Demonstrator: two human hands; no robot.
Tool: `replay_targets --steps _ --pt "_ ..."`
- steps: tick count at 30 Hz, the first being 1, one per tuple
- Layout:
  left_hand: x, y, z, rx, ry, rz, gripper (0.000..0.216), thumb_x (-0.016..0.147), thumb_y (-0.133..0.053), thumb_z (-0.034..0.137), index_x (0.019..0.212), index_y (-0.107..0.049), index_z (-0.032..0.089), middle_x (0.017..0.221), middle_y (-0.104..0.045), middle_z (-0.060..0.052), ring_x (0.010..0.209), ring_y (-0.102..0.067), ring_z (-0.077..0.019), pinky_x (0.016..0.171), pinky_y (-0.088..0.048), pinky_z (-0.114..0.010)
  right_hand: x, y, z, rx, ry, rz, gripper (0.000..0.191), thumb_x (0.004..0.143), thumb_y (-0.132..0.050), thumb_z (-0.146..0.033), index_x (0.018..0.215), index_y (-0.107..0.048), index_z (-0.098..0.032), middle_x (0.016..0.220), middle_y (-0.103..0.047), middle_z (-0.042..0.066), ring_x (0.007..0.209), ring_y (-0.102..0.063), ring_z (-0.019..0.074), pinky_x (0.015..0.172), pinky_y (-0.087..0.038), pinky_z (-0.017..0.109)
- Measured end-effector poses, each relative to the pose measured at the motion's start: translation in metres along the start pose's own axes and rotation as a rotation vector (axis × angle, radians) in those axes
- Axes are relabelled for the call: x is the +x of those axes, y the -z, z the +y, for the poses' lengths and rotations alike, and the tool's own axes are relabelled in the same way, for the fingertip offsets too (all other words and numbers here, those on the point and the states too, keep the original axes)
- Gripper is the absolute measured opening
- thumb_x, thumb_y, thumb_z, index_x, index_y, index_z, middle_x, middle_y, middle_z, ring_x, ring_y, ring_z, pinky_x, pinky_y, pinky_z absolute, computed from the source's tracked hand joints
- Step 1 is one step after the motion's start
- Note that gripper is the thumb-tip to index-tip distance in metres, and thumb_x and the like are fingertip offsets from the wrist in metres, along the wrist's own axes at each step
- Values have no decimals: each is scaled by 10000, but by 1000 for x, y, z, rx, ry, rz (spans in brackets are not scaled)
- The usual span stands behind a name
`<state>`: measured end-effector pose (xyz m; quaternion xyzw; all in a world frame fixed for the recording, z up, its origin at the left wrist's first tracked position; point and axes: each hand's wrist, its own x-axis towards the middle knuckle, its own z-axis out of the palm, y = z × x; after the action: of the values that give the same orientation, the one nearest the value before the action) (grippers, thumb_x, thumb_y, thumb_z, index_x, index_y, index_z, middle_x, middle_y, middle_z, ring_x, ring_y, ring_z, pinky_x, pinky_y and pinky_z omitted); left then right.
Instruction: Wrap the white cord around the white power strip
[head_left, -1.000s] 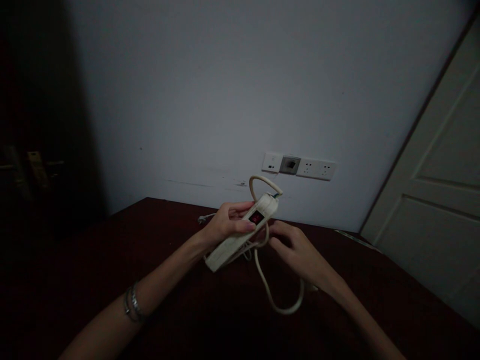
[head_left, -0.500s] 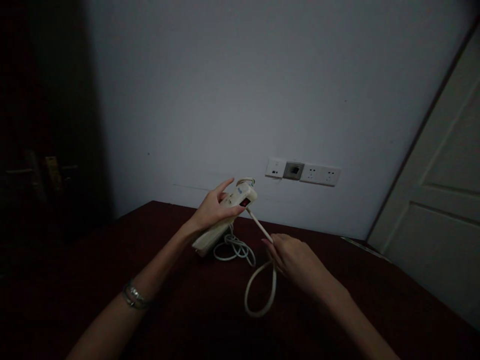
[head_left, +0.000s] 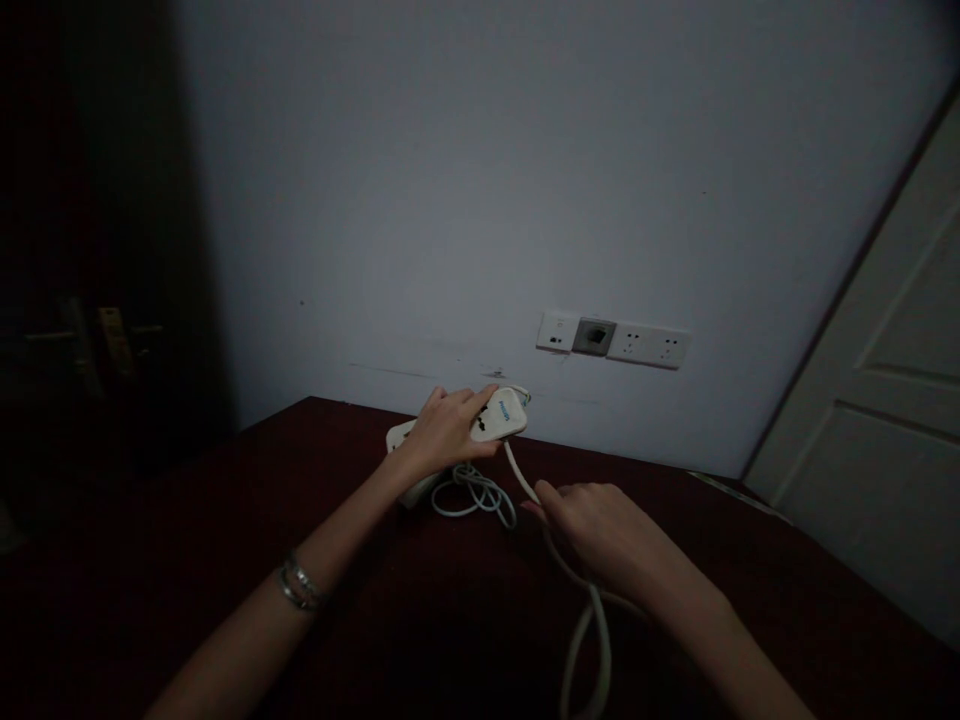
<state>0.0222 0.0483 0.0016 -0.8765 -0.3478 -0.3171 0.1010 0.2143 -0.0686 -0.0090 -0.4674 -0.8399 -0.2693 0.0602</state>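
My left hand (head_left: 444, 430) grips a cream power strip (head_left: 501, 417) just above the far part of the dark red table (head_left: 187, 520), its socket face turned up. The strip's thick white cable (head_left: 592, 640) runs from its right end toward me and passes under my right hand (head_left: 600, 530), which pinches it between thumb and fingers. A thinner coil of white cord (head_left: 472, 495) lies on the table below the strip. A metal bracelet (head_left: 300, 585) sits on my left wrist.
A row of wall outlets (head_left: 615, 340) is set in the grey wall just above the table's far edge. A pale panelled door (head_left: 877, 420) stands at the right. A dark door with a brass handle (head_left: 112, 340) is at the left.
My left hand has lowered the strip toward the table and turned it flat, sockets up. My right hand has slid along the cable toward me; the loop has stretched out toward the lower edge.
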Motion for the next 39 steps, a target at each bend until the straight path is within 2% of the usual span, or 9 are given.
replay_targets --steps 4,8,12,18,21,25,29,35,39 --pt "-4 4 16 147 -87 -91 675 721 -629 417 1310 -389 190 1027 -615 -99 916 -551 -250 846 -315 -378 -6 12 9 -46 63 92 198 893 -482 -261 737 -552 -161 537 -584 32 414 -482 129 450 -108 296" --pt "-9 6 31 171 -209 -199 680 723 -641 429 1308 -381 199 1018 -616 -92 891 -549 -238 838 -308 -354 -17 26 24 13 90 181 308 922 -422 -334 700 -551 -163 546 -553 24 430 -448 102 454 -156 278" --pt "-16 5 52 130 -385 -282 713 714 -655 425 1317 -371 173 1063 -607 -101 944 -543 -242 867 -296 -354 -27 35 40 251 65 151 380 904 -438 -422 668 -563 -151 556 -540 15 445 -438 77 447 -213 240" --pt "-24 16 82 56 -578 -333 650 727 -644 397 1284 -405 162 990 -625 -82 880 -563 -224 843 -313 -346 -35 33 53 708 -76 41 427 727 -628 -536 577 -557 -143 486 -484 -31 447 -406 64 433 -260 199" --pt "-26 26 88 34 -602 -317 644 726 -651 367 1279 -403 150 996 -630 -86 886 -570 -226 837 -323 -345 -38 39 53 838 -140 1 396 691 -679 -496 569 -549 -143 490 -468 -42 461 -400 63 432 -277 190" --pt "-28 36 90 28 -586 -303 679 700 -678 362 1267 -409 103 1067 -625 -117 940 -565 -239 849 -331 -346 -42 52 50 888 -150 -22 333 678 -707 -414 574 -528 -152 519 -453 -46 495 -396 70 455 -291 194" --pt "-29 40 84 22 -529 -291 707 685 -682 357 1274 -394 91 1169 -586 -134 1006 -547 -239 891 -322 -339 -45 59 51 964 -160 -133 259 708 -668 -344 613 -504 -167 558 -413 -53 517 -376 72 478 -308 192" --pt "-31 43 82 89 -502 -301 436 689 -666 357 1038 -532 131 939 -641 -88 845 -566 -225 800 -345 -330 -43 47 60 915 -227 -97 297 685 -680 -373 615 -472 -172 561 -397 -55 521 -359 69 478 -296 193" --pt "-35 42 90 122 -542 -312 414 677 -686 368 994 -537 148 879 -637 -68 786 -559 -216 758 -344 -319 -40 41 62 870 -184 -88 354 669 -702 -418 603 -459 -169 554 -395 -54 514 -343 67 459 -278 191"
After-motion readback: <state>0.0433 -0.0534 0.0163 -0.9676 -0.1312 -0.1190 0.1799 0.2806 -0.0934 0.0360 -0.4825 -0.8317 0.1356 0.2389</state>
